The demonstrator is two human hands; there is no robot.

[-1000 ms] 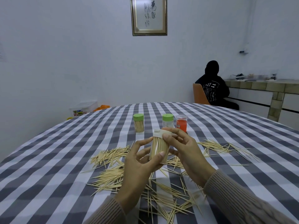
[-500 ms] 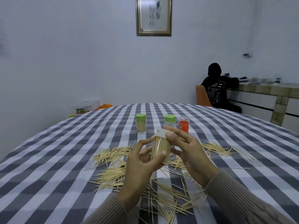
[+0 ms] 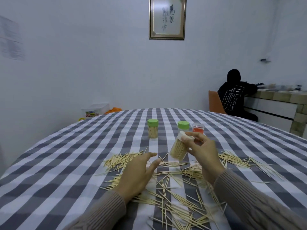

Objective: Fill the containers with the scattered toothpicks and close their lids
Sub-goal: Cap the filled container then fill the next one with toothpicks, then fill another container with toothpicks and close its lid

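Note:
My right hand (image 3: 205, 152) grips a clear container (image 3: 178, 149) packed with toothpicks, white lid on top, tilted above the table. My left hand (image 3: 137, 173) hovers open over the scattered toothpicks (image 3: 167, 181), apart from the container. Behind stand a green-lidded container (image 3: 152, 128) filled with toothpicks, a second green-lidded container (image 3: 183, 127) and a clear container with an orange part inside (image 3: 198, 129), partly hidden by my right hand.
The round table has a grey-and-white checked cloth (image 3: 74, 155). More toothpicks (image 3: 237, 161) lie to the right. A person in black (image 3: 234, 98) sits on an orange chair (image 3: 215, 104) at a counter far right. A plastic box (image 3: 95, 109) sits by the wall.
My left hand has let go of the white-lidded container and dropped toward the toothpicks. My right hand now holds the container alone, tilted and slightly to the right.

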